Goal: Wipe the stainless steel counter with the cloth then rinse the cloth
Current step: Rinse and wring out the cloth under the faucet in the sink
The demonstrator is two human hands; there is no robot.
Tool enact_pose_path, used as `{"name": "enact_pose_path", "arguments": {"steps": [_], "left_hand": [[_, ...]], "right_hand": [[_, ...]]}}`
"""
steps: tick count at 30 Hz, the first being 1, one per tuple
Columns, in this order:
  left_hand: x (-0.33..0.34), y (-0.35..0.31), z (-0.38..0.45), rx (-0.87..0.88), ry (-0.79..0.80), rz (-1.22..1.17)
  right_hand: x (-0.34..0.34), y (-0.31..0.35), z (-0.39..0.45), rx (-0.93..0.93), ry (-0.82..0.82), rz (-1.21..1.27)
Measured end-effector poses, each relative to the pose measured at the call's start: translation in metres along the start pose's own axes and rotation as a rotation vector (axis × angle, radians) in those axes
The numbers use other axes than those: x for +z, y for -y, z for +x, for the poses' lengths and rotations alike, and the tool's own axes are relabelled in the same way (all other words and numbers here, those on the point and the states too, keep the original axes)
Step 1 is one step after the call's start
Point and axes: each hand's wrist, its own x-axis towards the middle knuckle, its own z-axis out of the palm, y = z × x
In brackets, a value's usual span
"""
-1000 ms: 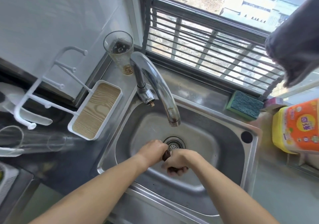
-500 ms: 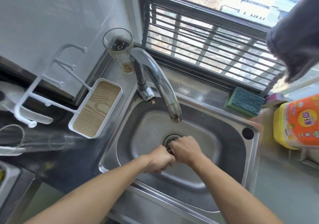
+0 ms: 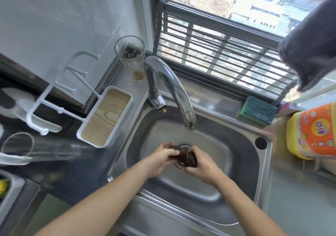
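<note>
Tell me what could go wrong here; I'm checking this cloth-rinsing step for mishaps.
Both the left hand and right hand hold the dark cloth right over the drain; a dropped corner might block it. No water is visible from the faucet, so the cloth may go unrinsed. An elbow swing might knock the glass.

arms: bare to elbows | sleeves: none seen | hands (image 3: pixel 181 163): bare, ungloved

Dark brown cloth (image 3: pixel 183 156) (green-blue sponge (image 3: pixel 258 112))
</note>
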Motion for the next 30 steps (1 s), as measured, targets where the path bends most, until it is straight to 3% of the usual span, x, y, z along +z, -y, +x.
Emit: {"name": "enact_pose_path", "arguments": {"steps": [4,7,11,13,15,17,19,22,25,27,30], "left_hand": [[-0.001,-0.001,-0.002,0.084,-0.024,-0.1],[-0.007,-0.005,-0.017,0.154,0.011,0.031],[-0.017,-0.014,-0.038,0.248,0.149,0.368],[-0.02,-0.016,-0.045,0.268,0.167,0.42],[-0.019,-0.016,-0.054,0.241,0.188,0.358],[-0.014,-0.016,-0.065,0.192,0.199,0.263],[-0.008,-0.018,-0.073,0.204,0.164,0.228],[-0.004,-0.019,-0.08,0.271,0.168,0.198],[-0.003,-0.018,-0.088,0.342,0.2,0.155],[-0.001,-0.018,-0.092,0.362,0.236,0.109],[0.001,-0.02,-0.098,0.363,0.263,0.091]], "right_hand": [[0.004,0.004,-0.01,0.064,-0.136,0.163],[0.004,0.01,-0.014,0.206,-0.162,0.556],[-0.007,0.032,-0.021,0.324,-0.496,0.812],[-0.013,0.038,-0.022,0.413,-0.643,0.969],[-0.02,0.041,-0.025,0.476,-0.659,1.104],[-0.022,0.041,-0.027,0.515,-0.57,1.196],[-0.022,0.041,-0.03,0.592,-0.465,1.056],[-0.018,0.041,-0.039,0.73,-0.37,0.528],[-0.023,0.051,-0.052,0.562,-0.541,0.368],[-0.029,0.058,-0.058,0.447,-0.703,0.39],[-0.036,0.063,-0.064,0.433,-0.922,0.498]]}}
